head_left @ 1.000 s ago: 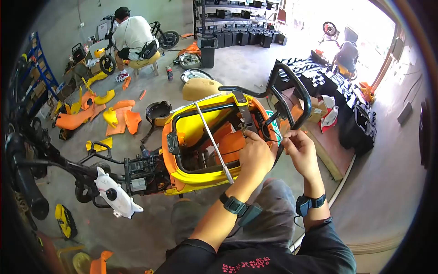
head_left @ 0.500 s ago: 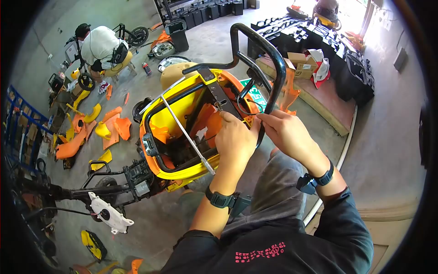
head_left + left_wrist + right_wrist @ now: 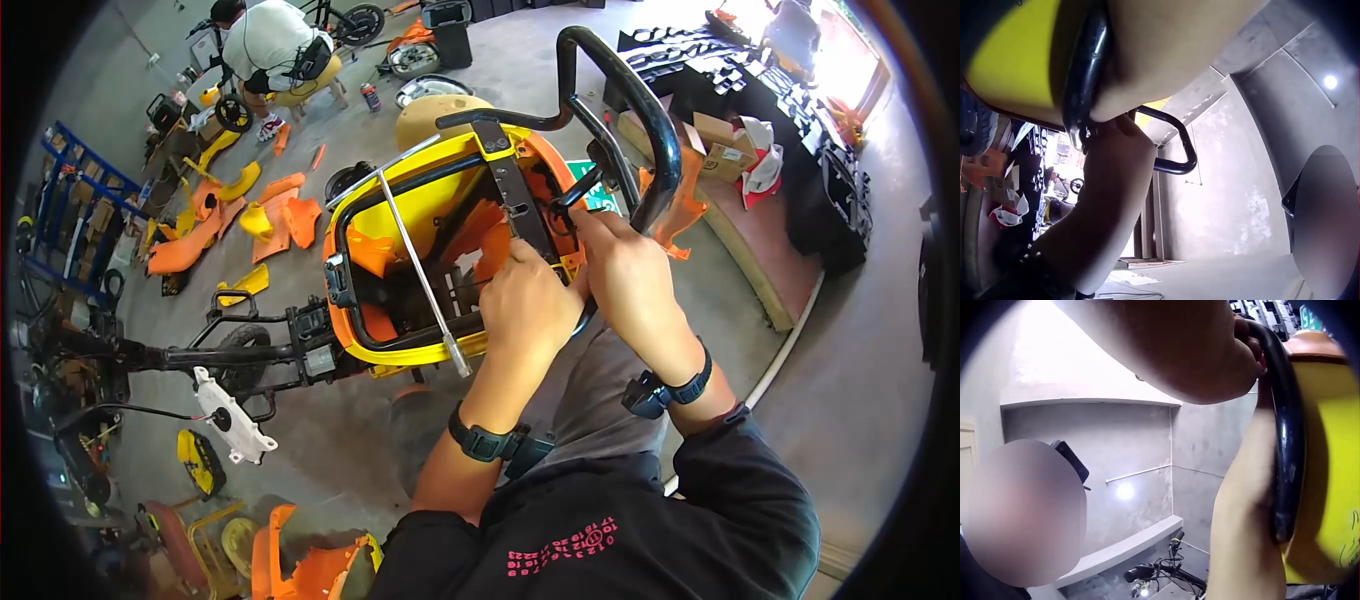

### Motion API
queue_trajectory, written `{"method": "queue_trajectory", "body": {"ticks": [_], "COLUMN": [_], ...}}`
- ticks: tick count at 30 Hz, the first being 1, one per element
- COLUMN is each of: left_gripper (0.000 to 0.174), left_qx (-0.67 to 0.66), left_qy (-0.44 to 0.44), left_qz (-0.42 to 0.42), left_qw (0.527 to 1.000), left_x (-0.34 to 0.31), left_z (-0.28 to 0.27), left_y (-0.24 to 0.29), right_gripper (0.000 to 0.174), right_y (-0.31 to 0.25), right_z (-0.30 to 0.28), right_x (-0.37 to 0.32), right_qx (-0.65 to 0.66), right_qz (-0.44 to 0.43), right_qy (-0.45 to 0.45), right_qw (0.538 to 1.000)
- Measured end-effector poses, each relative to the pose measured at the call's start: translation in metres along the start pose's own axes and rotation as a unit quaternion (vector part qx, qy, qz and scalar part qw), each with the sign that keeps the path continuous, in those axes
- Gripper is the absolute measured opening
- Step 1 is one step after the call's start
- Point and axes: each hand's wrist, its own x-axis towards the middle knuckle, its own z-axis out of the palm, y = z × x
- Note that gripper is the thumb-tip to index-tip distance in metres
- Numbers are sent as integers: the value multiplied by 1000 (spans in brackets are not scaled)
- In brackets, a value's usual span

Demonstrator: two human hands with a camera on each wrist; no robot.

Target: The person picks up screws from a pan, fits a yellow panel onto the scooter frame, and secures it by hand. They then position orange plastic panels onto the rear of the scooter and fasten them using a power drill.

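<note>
My left hand (image 3: 530, 300) is curled at the rear crossbar (image 3: 520, 195) of a yellow and orange scooter body (image 3: 405, 356), its index finger just below a small metal latch (image 3: 517, 210). Its fingertips are mostly hidden, so I cannot tell what it grips. Right beside it, my right hand (image 3: 630, 280) pinches at a thin black cable (image 3: 562, 222) under the black tubular rack (image 3: 655, 130). In the left wrist view, the right hand's fingers (image 3: 1113, 128) bend in beside the black tube (image 3: 1088, 69). A T-handle socket wrench (image 3: 420, 265) lies across the body's opening.
Black frame tubes (image 3: 220, 355) and a white lamp-like part (image 3: 232, 415) extend left. Orange panels (image 3: 285, 215) litter the floor beyond. Behind the rack are a cardboard box (image 3: 725, 150) and black cases (image 3: 830, 200). Another person (image 3: 275, 50) sits by a bike.
The right hand, earlier raised apart with the cable between its fingers, has turned inward and forward beside the left hand. The left hand stays near the latch. The head view has shifted.
</note>
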Motion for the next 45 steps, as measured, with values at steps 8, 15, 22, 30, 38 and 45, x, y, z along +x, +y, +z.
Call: {"method": "queue_trajectory", "body": {"ticks": [8,15,22,30,38,45], "left_gripper": [62,62,62,63,68,82], "left_qx": [-3,-46,-54,-67,-85,-70], "left_qy": [-21,-56,-2,9,49,15], "left_qz": [-33,-44,-20,0,7,9], "left_qw": [999,996,998,998,995,997], "left_x": [4,4,2,1,2,2], "left_z": [-4,-9,-4,5,16,10], "left_y": [9,8,2,-5,-9,-8], "right_gripper": [12,24,23,15,13,11], "right_y": [0,1,-2,-24,-39,-31], "right_z": [-2,-4,-16,-29,-23,-25], "right_x": [1,-2,12,29,42,67], "right_qx": [74,91,86,-41,-163,-149], "right_qz": [44,-1,-45,19,-13,-59], "right_qy": [18,16,-30,-186,-220,-316], "right_qw": [996,996,995,981,962,935]}}
